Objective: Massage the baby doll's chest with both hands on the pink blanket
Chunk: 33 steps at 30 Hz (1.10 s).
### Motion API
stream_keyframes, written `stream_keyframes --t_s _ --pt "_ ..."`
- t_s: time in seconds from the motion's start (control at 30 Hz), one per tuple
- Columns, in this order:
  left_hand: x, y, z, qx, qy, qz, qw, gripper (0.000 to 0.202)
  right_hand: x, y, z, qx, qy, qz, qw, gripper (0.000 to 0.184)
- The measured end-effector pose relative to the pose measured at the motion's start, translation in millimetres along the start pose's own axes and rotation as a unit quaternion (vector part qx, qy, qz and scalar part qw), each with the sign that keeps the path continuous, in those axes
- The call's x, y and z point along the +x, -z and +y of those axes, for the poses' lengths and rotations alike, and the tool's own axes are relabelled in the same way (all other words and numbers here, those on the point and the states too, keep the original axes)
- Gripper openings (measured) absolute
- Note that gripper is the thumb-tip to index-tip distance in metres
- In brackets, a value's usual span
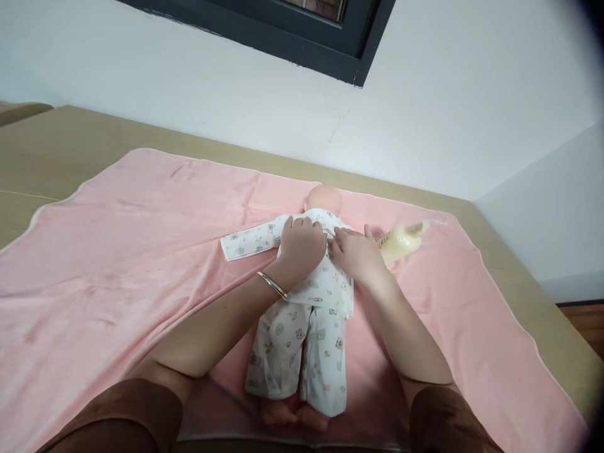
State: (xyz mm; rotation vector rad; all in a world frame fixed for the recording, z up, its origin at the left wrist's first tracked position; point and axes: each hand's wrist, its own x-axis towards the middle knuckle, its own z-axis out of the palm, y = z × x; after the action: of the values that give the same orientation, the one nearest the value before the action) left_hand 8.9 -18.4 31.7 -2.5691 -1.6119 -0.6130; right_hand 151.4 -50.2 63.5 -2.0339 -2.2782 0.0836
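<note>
A baby doll lies on a pink blanket, its bald head away from me and its feet towards me. It wears a white printed shirt and matching trousers. My left hand, a bangle at its wrist, rests on the upper shirt with its fingers curled into the cloth. Beside it, my right hand has its fingertips closed on the shirt near the middle of the doll's chest or back; which side faces up I cannot tell. One shirt sleeve stretches out to the left.
A pale yellow, glossy bottle-like object lies right of my right hand, partly blurred. The pink blanket covers much of the wooden surface. Behind it rise a white wall and a dark window frame.
</note>
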Motion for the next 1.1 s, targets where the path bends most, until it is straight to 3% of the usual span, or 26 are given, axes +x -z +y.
stream_keyframes --t_s 0.3,0.43,0.6,0.77,0.9,1.1 --pt "18.3 -21.6 -24.1 -0.091 0.009 -0.042 0.995 0.052 38.1 -32.9 18.3 0.098 -0.049 0.049 0.993 0.049" --pt "13.6 -7.9 -18.3 -0.059 -0.019 -0.035 0.997 0.043 29.6 -30.8 11.6 0.086 -0.046 0.033 0.995 0.053" --pt "9.3 13.8 -9.8 -0.026 -0.011 -0.080 0.996 0.026 13.8 -24.0 -4.4 0.070 -0.026 0.039 0.996 0.052" --pt "19.7 -3.4 -20.5 -0.092 0.045 -0.076 0.992 0.036 29.3 -32.2 8.5 0.109 -0.070 0.029 0.991 0.060" --pt "23.2 -14.9 -25.3 -0.106 0.034 -0.072 0.991 0.046 38.9 -36.8 17.3 0.118 -0.080 0.026 0.989 0.063" --pt "9.7 8.3 -14.5 -0.041 -0.019 -0.071 0.996 0.035 18.2 -24.0 -2.2 0.074 -0.058 0.029 0.995 0.055"
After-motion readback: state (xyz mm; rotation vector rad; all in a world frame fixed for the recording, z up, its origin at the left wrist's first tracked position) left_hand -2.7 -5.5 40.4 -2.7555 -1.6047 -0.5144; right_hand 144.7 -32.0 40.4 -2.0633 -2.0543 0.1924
